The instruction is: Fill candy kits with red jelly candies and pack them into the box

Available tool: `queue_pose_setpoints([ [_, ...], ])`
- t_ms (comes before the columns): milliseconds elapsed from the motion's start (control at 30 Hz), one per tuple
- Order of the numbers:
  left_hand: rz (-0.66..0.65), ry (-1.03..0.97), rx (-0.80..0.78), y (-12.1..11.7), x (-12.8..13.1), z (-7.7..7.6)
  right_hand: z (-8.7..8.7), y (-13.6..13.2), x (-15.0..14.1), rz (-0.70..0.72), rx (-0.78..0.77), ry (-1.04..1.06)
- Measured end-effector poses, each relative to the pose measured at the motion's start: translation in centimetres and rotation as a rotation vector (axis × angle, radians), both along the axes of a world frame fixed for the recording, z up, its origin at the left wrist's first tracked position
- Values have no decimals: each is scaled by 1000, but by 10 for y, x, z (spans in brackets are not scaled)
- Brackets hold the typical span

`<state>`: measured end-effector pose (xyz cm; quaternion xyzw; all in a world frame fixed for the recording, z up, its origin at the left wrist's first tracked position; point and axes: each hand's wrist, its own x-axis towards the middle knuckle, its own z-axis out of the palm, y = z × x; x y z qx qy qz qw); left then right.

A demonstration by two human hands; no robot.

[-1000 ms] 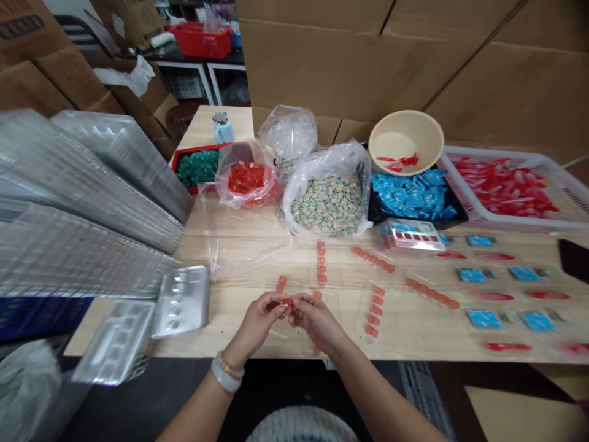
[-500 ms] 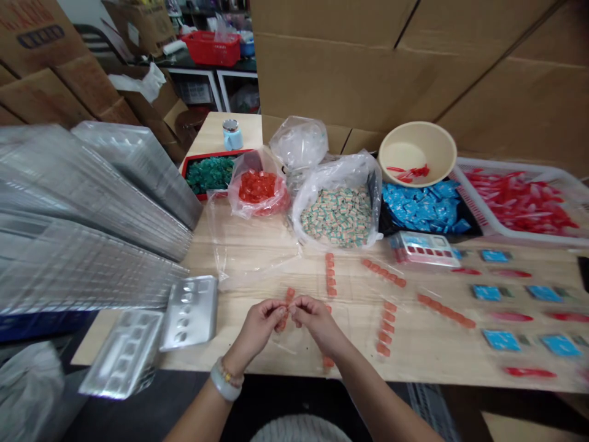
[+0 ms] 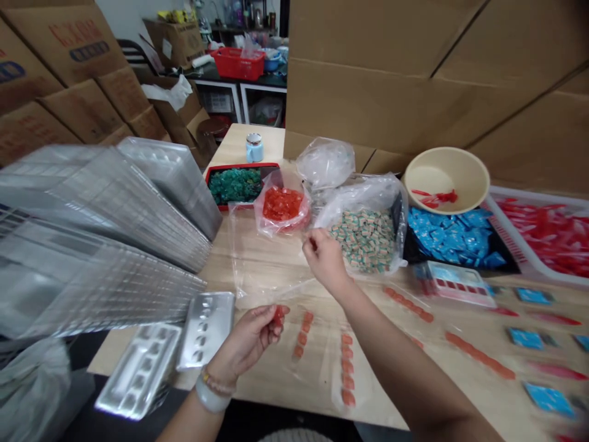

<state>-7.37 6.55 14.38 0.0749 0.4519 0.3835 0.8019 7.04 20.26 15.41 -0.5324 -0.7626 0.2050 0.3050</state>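
Where hands work, stacked blister trays crowd.

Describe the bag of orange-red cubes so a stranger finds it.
On the wooden table, look along the far row. The clear bag sits between the red tray of green pieces and the big bag of beige pieces; only it holds orange-red cubes.

Gap between the left hand and right hand, above a plastic sheet; stacked blister trays close beside the left hand, a bulging plastic bag just ahead of the right.
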Motion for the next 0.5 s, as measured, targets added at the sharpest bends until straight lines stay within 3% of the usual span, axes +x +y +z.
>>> queue_pose_setpoints([
  [133,67,-9,-34,4,-19,-3,16,41,-13,-53,100,96],
  [333,88,73,-78,12,-42,-10,27,97,3,-251,186,123],
  [500,88,145,-55,23,-53,-21,46,152,-27,-176,255,-26],
])
